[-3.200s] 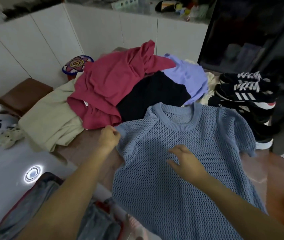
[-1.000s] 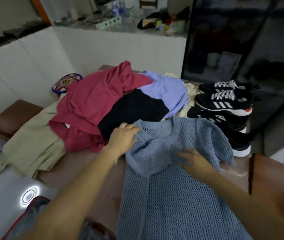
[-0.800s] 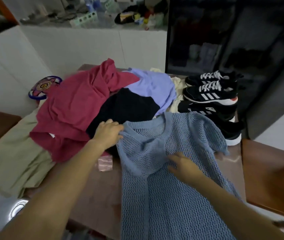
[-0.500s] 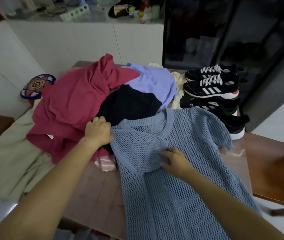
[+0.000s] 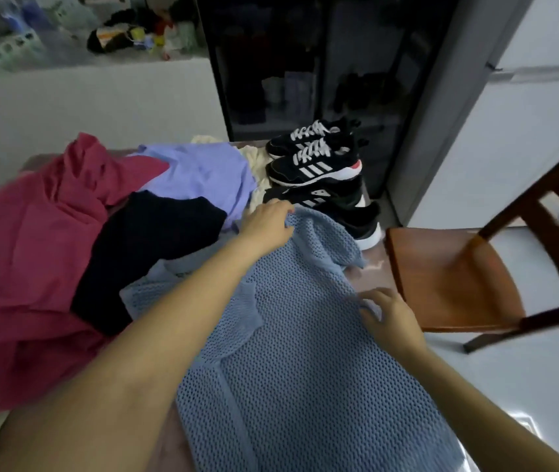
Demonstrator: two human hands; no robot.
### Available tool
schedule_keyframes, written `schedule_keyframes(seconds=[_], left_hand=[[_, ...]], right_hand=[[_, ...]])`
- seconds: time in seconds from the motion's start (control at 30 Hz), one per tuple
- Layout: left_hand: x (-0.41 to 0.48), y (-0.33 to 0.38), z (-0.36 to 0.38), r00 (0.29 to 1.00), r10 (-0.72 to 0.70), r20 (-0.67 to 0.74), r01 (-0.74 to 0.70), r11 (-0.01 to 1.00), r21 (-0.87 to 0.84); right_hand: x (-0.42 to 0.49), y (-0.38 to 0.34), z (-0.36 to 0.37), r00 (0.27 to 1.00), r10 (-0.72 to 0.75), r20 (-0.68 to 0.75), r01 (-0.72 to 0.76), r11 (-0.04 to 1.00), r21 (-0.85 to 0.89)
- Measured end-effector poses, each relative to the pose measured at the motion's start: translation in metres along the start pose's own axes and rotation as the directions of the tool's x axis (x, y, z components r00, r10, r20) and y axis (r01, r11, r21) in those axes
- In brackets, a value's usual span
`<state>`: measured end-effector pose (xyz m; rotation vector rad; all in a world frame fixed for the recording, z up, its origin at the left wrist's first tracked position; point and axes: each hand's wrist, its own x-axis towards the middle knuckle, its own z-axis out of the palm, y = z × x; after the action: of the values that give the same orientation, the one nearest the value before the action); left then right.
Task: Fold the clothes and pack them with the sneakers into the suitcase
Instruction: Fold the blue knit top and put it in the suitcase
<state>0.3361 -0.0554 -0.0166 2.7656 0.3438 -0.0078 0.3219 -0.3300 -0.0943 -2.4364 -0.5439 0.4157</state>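
A blue open-knit sweater (image 5: 298,362) lies spread on the table, its left side folded inward. My left hand (image 5: 266,224) reaches across it and grips the far right shoulder near the sneakers. My right hand (image 5: 389,316) pinches the sweater's right edge by the table's side. Black sneakers with white stripes (image 5: 315,165) stand at the table's far right, two more black ones (image 5: 349,212) just in front. The suitcase is out of view.
A heap of clothes lies to the left: a red garment (image 5: 32,240), a black one (image 5: 148,247), a lilac one (image 5: 203,172). A wooden chair (image 5: 452,281) stands close to the table's right side. A dark glass cabinet (image 5: 305,63) is behind.
My left hand left the sweater's left shoulder and crossed to its right shoulder. My right hand slid from the chest to the right edge. The camera turned right, showing the chair.
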Motion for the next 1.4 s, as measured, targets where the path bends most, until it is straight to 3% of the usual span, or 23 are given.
schedule_keyframes(seconds=[0.07,0.2,0.3,0.4,0.6,0.73,0.83,0.9,1.0,1.1,1.23,1.33,1.4], left_hand=[[0.021,0.021,0.013,0.995,0.079,0.054,-0.079,0.997,-0.016],[0.040,0.044,0.038,0.978,0.150,0.142,-0.150,0.989,-0.009],[0.043,0.042,0.047,0.977,0.169,0.130,-0.179,0.982,0.067],[0.041,0.034,0.043,0.982,0.177,0.067,-0.180,0.983,0.031],[0.032,-0.001,0.017,0.995,0.094,0.020,-0.092,0.992,-0.084],[0.012,-0.024,-0.002,0.986,-0.061,0.154,0.092,0.975,-0.200],[0.000,-0.035,-0.008,0.944,-0.231,0.235,0.309,0.867,-0.392],[-0.008,-0.038,-0.009,0.897,-0.336,0.286,0.442,0.700,-0.561],[-0.014,-0.042,-0.004,0.858,-0.414,0.303,0.498,0.528,-0.688],[-0.019,-0.048,0.004,0.825,-0.490,0.282,0.525,0.479,-0.703],[-0.024,-0.054,0.007,0.812,-0.458,0.361,0.583,0.624,-0.520],[-0.029,-0.058,0.006,0.868,-0.376,0.324,0.465,0.845,-0.265],[-0.033,-0.061,0.005,0.908,-0.334,0.254,0.377,0.915,-0.144]], right_hand=[[-0.010,0.017,-0.007,0.996,0.072,-0.042,-0.074,0.997,-0.030],[-0.027,0.041,-0.009,0.980,0.198,0.011,-0.196,0.975,-0.108],[-0.036,0.052,-0.006,0.977,0.213,0.001,-0.209,0.958,-0.197],[-0.041,0.058,-0.002,0.980,0.200,-0.020,-0.197,0.929,-0.314],[-0.050,0.065,-0.005,0.980,0.196,-0.011,-0.191,0.938,-0.291],[-0.065,0.066,-0.010,0.991,0.134,-0.019,-0.134,0.953,-0.273],[-0.076,0.064,-0.014,0.998,0.059,-0.036,-0.066,0.971,-0.230],[-0.083,0.058,-0.015,0.998,0.001,-0.063,-0.012,0.982,-0.189],[-0.095,0.049,-0.009,0.987,-0.146,-0.069,0.132,0.976,-0.171],[-0.111,0.041,0.004,0.940,-0.341,-0.024,0.322,0.906,-0.275],[-0.126,0.029,0.022,0.911,-0.393,0.126,0.412,0.852,-0.323],[-0.131,0.030,0.029,0.904,-0.368,0.216,0.420,0.855,-0.303],[-0.131,0.028,0.028,0.904,-0.341,0.257,0.409,0.864,-0.293]])
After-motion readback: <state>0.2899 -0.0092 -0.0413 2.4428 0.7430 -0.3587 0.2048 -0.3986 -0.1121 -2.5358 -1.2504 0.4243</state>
